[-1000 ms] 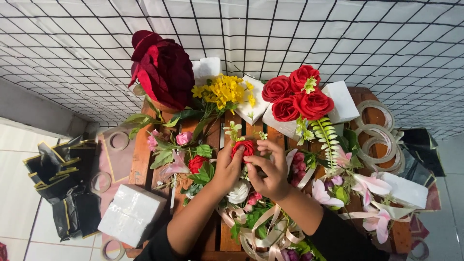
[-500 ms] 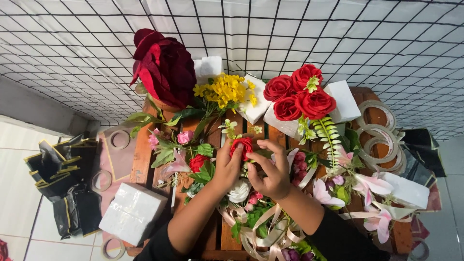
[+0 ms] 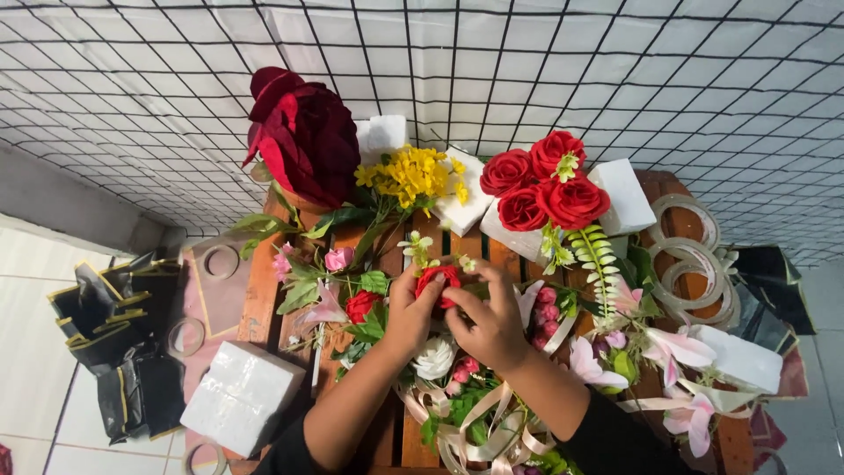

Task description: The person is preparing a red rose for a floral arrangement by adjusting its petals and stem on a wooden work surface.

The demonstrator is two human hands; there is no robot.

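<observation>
At frame centre, a small red fabric rose (image 3: 437, 281) is pinched between the fingers of the left hand (image 3: 406, 310) and the right hand (image 3: 489, 318), both closed narrowly on it above the slatted wooden worktop (image 3: 264, 290). A cluster of three larger red roses (image 3: 545, 186) is seen upper right, a yellow flower spray (image 3: 413, 174) upper centre, and a white foam block (image 3: 242, 396) lower left.

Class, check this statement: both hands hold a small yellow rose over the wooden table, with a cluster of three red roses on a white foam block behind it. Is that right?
Not quite. The head view shows the small rose held between the left hand and the right hand is red, not yellow; the yellow flowers lie farther back. The rest stands: the wooden table, the three red roses and the white foam block.
</observation>
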